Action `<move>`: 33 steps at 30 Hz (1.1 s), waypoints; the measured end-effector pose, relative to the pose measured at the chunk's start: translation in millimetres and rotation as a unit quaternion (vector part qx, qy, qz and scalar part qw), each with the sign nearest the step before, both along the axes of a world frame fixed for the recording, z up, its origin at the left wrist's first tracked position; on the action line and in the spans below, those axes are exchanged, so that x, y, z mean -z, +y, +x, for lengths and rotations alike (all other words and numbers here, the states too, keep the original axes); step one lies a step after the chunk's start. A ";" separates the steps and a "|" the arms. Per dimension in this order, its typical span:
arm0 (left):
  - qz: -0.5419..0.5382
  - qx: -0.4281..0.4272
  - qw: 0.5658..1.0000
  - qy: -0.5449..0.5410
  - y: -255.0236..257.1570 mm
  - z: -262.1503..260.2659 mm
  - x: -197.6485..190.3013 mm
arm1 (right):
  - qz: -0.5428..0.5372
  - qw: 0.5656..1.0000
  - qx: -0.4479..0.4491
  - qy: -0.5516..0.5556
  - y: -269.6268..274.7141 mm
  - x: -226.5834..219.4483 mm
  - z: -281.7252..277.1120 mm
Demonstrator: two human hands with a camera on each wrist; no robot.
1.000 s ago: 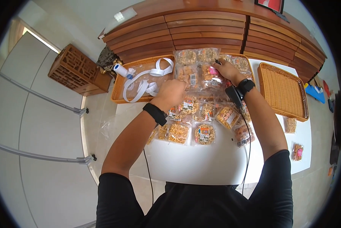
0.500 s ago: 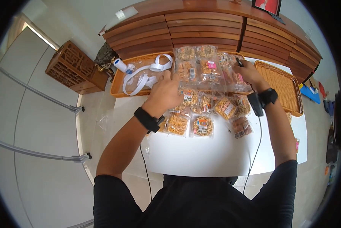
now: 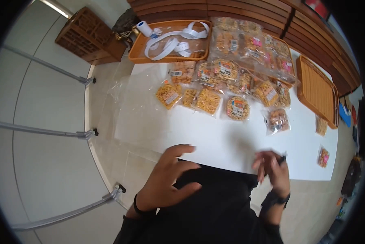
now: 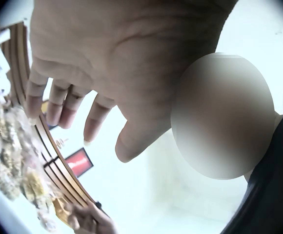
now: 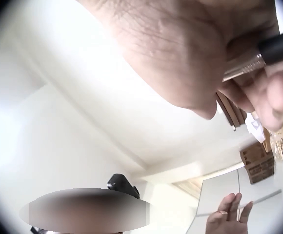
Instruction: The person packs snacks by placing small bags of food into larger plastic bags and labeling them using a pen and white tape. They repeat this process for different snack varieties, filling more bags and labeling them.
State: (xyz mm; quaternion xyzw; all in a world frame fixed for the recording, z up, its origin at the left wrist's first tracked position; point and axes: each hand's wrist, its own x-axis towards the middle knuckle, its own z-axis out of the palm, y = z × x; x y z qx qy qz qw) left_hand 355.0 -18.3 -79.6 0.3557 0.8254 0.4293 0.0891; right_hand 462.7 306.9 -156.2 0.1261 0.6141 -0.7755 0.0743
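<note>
My left hand point(image 3: 166, 177) hangs over the table's near edge at the left, its fingers spread and holding nothing. In the left wrist view its palm and parted fingers fill the top. My right hand point(image 3: 276, 173), at the near edge on the right, holds a pen with a clear barrel and black end point(image 5: 278, 47) between curled fingers. Farther back lie clear packets of snacks: a round one point(image 3: 237, 108), a yellow one point(image 3: 168, 94) and a brown one point(image 3: 278, 121). Packets with pink labels point(image 3: 255, 42) are heaped over a basket at the back.
A wicker basket point(image 3: 137, 59) at the back left holds curled white ribbon point(image 3: 166, 52) and a white roll point(image 3: 144, 29). Another wicker tray point(image 3: 318, 91) stands at the right. Two small packets lie near the white table's point(image 3: 190, 138) right edge. Wooden drawers point(image 3: 247, 14) stand behind.
Both hands have drawn back from the packets to the table's near edge. The left hand's fingers have spread; the right still has the pen. The head view has tilted down and turned.
</note>
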 end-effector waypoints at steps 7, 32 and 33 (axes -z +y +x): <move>-0.152 -0.339 0.910 0.184 -101.8 -16.9 74.3 | 0.128 0.980 0.149 -0.042 40.2 0.9 77.7; -0.322 -0.273 0.893 0.158 -85.8 -50.7 173.2 | 0.478 0.877 0.052 0.006 -38.5 20.3 -13.4; -0.326 -0.265 0.893 0.163 -85.2 -51.9 176.2 | 0.438 0.894 0.094 -0.008 -32.8 23.9 -7.8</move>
